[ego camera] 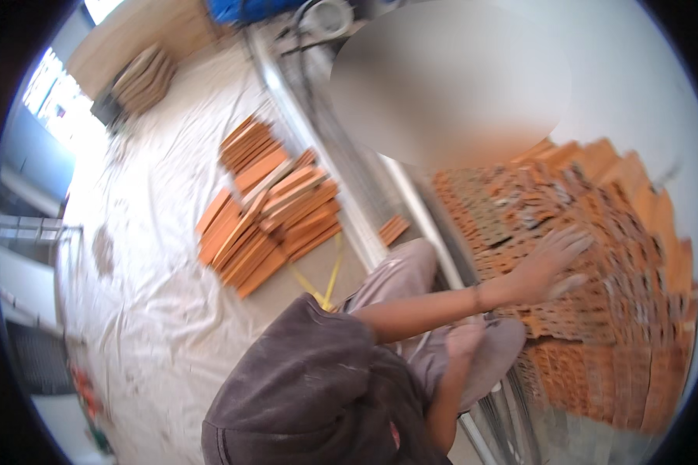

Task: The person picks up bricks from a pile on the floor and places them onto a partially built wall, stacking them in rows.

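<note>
My left hand (549, 267) reaches out over a large stack of orange clay pieces with holes (581, 314). Its fingers are spread and nothing is held; whether it touches the stack is unclear. My right hand (465, 340) lies at my bent leg, blurred, its fingers hard to make out. Both my legs, in light trousers (407, 267), are folded beside the stack. A small bundle of orange strips (394, 230) lies beyond my knee.
A pile of orange and brown slats (273, 215) lies on the floor, with a yellow strap (331, 276) nearby. Long metal profiles (320, 157) run past my legs. A whitish sheet (157, 279) covers the floor. A stack of brown pieces (145, 81) stands far off. A blurred patch hides part of the scene.
</note>
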Tool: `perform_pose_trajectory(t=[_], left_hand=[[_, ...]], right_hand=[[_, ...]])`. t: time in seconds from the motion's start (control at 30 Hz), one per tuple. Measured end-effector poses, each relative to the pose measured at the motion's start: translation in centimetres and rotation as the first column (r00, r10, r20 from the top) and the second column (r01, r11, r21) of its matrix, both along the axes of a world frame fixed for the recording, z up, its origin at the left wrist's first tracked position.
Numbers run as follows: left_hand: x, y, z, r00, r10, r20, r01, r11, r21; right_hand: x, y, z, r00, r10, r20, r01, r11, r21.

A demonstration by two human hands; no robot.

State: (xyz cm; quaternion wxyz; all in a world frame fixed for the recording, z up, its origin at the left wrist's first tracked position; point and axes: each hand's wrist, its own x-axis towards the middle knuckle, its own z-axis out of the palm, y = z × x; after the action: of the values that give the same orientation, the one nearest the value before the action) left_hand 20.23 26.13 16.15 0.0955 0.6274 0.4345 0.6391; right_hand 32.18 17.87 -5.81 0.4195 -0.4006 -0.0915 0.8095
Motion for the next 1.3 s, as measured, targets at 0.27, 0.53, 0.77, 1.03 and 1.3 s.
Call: perform_pose_trajectory(t=[0.27, 0.53, 0.77, 1.03, 1.3], left_hand=[[-22.6, -47.3, -28.1, 0.671, 0.634, -0.384, -0.638, 0.229, -0.736], [-13.4, -62.3, -34.5, 0.650, 0.616, -0.445, -0.436, -0.178, -0.882], [-8.9, -54.4, -36.4, 0.677, 0.380, -0.630, -0.395, -0.535, -0.747], [-11.0, -57.2, -38.6, 0.743, 0.477, -0.469, -0.239, -0.466, -0.852], [-12.6, -58.7, -40.5, 0.856, 0.478, -0.199, -0.068, -0.276, -0.959]], right_hand=[[-8.2, 7.7, 14.4, 0.959, 0.191, -0.210, -0.027, 0.797, 0.604], [-20.3, 1.8, 19.5, 0.963, 0.137, 0.234, -0.270, 0.535, 0.800], [-8.7, -6.2, 7.2, 0.485, 0.375, 0.790, -0.869, 0.306, 0.388], [-2.6, -7.4, 6.0, 0.381, 0.349, 0.856, -0.881, 0.419, 0.221], [-5.1, -6.9, 6.0, 0.393, 0.339, 0.855, -0.885, 0.393, 0.251]])
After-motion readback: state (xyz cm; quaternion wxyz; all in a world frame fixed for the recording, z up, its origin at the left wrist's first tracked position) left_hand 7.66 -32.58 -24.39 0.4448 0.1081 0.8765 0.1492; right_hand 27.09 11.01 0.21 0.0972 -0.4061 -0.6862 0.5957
